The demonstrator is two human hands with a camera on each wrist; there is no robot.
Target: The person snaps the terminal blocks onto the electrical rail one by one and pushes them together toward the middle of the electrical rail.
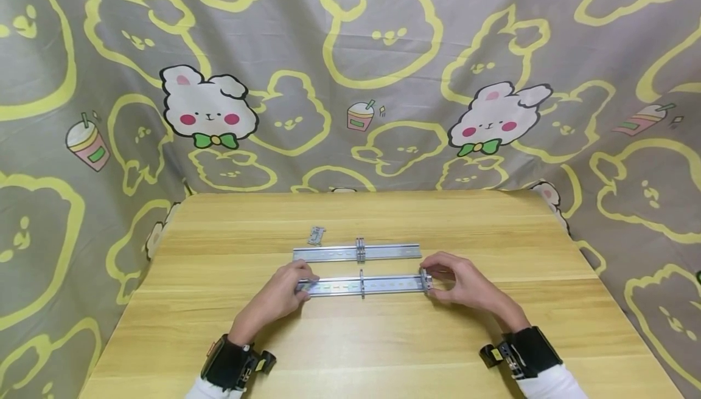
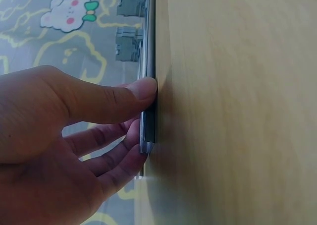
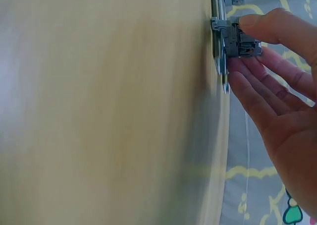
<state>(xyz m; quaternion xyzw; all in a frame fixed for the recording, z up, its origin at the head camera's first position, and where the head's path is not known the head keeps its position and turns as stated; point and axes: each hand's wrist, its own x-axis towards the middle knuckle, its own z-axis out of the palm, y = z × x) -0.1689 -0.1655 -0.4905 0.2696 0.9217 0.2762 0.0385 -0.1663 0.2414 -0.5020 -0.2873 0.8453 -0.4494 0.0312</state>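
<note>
A slotted metal DIN rail [image 1: 334,287] lies across the table in front of me. My left hand [image 1: 282,289] grips its left end, with the thumb on the near edge and the fingers at the far side; the left wrist view shows the rail end [image 2: 147,131] between them. At the opposite end, my right hand [image 1: 457,277] pinches a grey terminal block [image 3: 240,39] that sits on the rail, its foot at the rail's edge. Another thin terminal block [image 1: 362,284] stands mid-rail.
Behind lies a second DIN rail [image 1: 328,254], parallel, with several terminal blocks [image 1: 360,250] grouped near its middle. A loose grey terminal block [image 1: 316,235] lies flat beyond its left part. A patterned curtain [image 1: 296,143] surrounds the wooden table [image 1: 361,350] at the back and sides.
</note>
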